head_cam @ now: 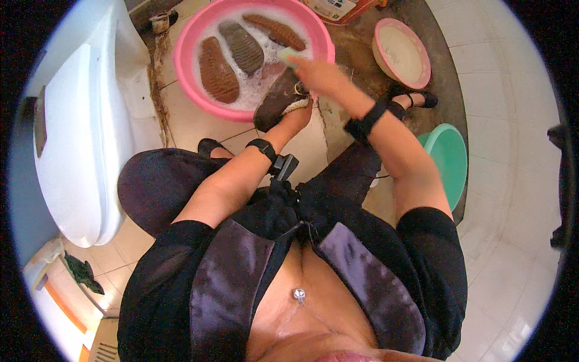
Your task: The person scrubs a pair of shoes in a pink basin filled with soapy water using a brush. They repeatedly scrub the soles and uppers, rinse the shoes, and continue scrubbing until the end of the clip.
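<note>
My left hand point(296, 118) holds a dark slipper point(274, 105) with pale fleece lining at its opening, over the near rim of a pink basin point(182, 59). Some of its fingers are hidden by the slipper. In my right hand point(322, 78) is a small pale green scrubber or piece of soap point(289, 57), just above the slipper; blur hides its exact kind. Foamy water fills the basin. A brown slipper point(219, 72), a grey slipper point(241, 47) and another brown slipper point(275, 30) float there with ridged soles up.
A white toilet point(74, 149) stands at left. To the right are a pink bowl point(424, 68) of cloudy water and a green basin point(454, 163), partly behind my right arm. An orange container point(350, 17) is at the top. White tiled wall point(493, 158) bounds the right side.
</note>
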Tool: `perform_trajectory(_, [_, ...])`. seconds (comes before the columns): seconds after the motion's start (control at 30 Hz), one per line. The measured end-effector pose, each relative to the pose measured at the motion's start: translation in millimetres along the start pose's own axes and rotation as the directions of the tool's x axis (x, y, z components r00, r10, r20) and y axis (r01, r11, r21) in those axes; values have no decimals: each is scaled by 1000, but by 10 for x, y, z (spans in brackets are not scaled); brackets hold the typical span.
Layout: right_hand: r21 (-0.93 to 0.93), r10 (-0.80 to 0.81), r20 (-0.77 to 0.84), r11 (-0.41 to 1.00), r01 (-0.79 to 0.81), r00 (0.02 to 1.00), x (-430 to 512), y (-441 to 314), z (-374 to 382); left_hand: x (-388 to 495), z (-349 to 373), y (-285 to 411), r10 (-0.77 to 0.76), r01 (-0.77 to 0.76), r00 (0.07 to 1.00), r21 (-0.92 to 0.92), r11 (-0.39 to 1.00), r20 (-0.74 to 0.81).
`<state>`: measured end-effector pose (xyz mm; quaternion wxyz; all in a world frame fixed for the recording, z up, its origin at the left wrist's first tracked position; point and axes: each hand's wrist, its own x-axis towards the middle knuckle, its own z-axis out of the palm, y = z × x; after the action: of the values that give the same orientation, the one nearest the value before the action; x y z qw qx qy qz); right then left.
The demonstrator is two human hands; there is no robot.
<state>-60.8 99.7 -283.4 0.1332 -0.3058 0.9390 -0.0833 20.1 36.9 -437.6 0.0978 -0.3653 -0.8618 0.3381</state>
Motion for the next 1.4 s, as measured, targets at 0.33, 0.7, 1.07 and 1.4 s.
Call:
perform_trajectory(0.33, [14, 146, -82, 989, -146, 986, -16, 191, -37, 76, 54, -16, -286, 287, 948, -766, 576, 140])
perform_trajectory(0.7, [31, 12, -57, 999, -10, 998, -6, -24, -16, -57, 71, 41, -25, 27, 999, 36, 999, -46])
perform_trajectory(1.07, [-70, 39, -127, 996, -48, 991, 78, 214, 17, 28, -118, -90, -115, 130, 989, -166, 978, 98])
perform_trajectory(1.4, [93, 23, -82, 996, -15, 996, -38, 165, 89, -57, -199, -186, -32, 55, 996, -285, 957, 84])
